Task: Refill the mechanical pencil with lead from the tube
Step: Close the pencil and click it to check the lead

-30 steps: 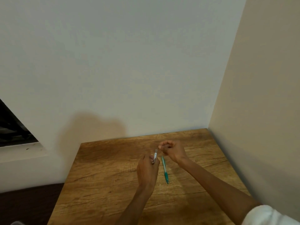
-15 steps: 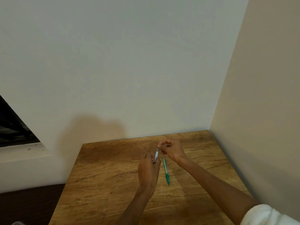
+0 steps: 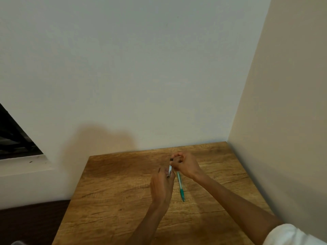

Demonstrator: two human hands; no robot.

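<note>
The left hand (image 3: 161,185) holds the small lead tube (image 3: 170,171) upright. The right hand (image 3: 185,166) pinches its little black cap (image 3: 171,159). The green pencil (image 3: 180,186) lies on the table (image 3: 109,200).

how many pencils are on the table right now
1: a slim green mechanical pencil lies on the wooden table, just right of the left hand. The thing that hand grips is a clear lead tube. None seems hidden.
</note>
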